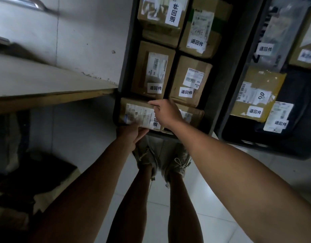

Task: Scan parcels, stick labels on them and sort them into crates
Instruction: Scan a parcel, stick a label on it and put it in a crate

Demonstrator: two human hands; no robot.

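Note:
A brown cardboard parcel (133, 112) with a shipping label and a white sticker lies at the near left corner of a dark crate (128, 55). My left hand (132, 135) grips its near edge from below. My right hand (166, 114) holds its far right part, fingers curled over the top edge. Several other labelled parcels (153, 74) fill the same crate, each with a white sticker.
A second dark crate (238, 95) on the right holds more labelled parcels (256, 95). A pale shelf board (46, 83) juts out on the left, level with the crate's near end. My feet (161, 160) stand on a tiled floor just below the crate.

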